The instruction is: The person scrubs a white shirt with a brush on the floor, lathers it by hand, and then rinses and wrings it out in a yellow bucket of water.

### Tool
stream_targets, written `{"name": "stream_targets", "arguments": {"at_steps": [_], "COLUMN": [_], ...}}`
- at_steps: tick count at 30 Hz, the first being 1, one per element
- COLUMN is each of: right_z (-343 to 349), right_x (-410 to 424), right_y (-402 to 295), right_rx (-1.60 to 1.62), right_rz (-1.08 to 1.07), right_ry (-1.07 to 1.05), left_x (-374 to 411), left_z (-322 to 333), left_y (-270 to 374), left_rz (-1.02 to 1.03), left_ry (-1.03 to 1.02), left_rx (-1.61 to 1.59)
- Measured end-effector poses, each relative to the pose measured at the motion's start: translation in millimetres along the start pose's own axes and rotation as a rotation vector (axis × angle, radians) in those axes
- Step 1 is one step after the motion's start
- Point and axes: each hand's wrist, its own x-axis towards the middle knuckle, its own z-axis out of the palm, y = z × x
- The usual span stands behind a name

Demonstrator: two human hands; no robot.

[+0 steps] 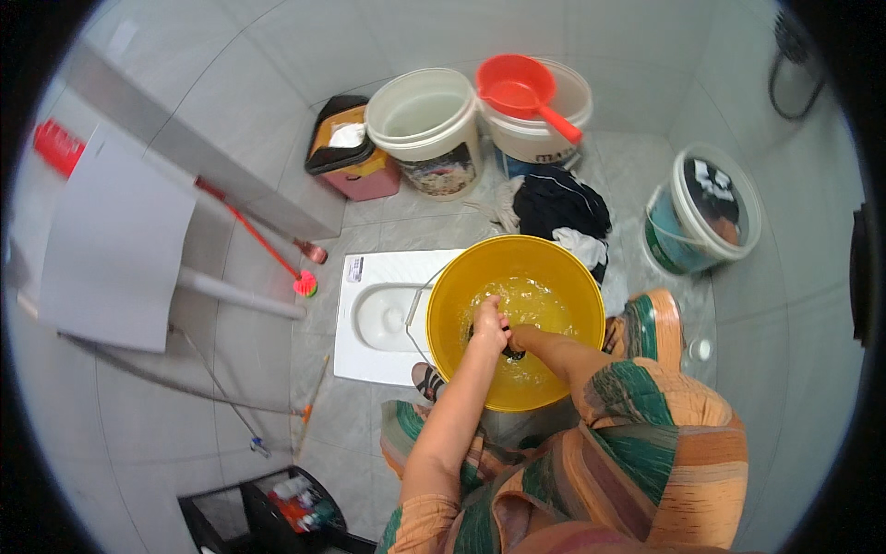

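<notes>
A large yellow bucket [516, 260] with water stands in front of me, its thin metal handle hanging on the left side. Both my hands are inside it, close together near its middle. My left hand [490, 325] is closed on a small piece of dark cloth [513, 352]. My right hand [524, 337] is beside it at the same dark cloth, its fingers partly hidden by the cloth and water. The water around the hands is rippled.
A squat toilet [387, 318] lies left of the bucket. Beyond are dark clothes [561, 204], white buckets [422, 111], a red dipper [516, 86] and a pink bin [367, 183]. A lidded bucket [682, 221] stands right, a toilet brush [304, 282] left, a black rack [249, 512] lower left.
</notes>
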Motion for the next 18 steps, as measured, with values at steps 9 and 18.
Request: {"name": "stream_targets", "arguments": {"at_steps": [9, 18], "right_z": [-98, -110], "right_x": [-43, -144], "right_y": [-75, -105], "right_rx": [0.493, 0.585], "right_rz": [-0.032, -0.086], "right_ry": [0.348, 0.654], "left_x": [90, 28], "left_z": [-59, -30], "left_y": [-22, -3], "left_rz": [-0.410, 0.077], "left_ry": [-0.734, -0.371], "left_rx": [-0.165, -0.264]}}
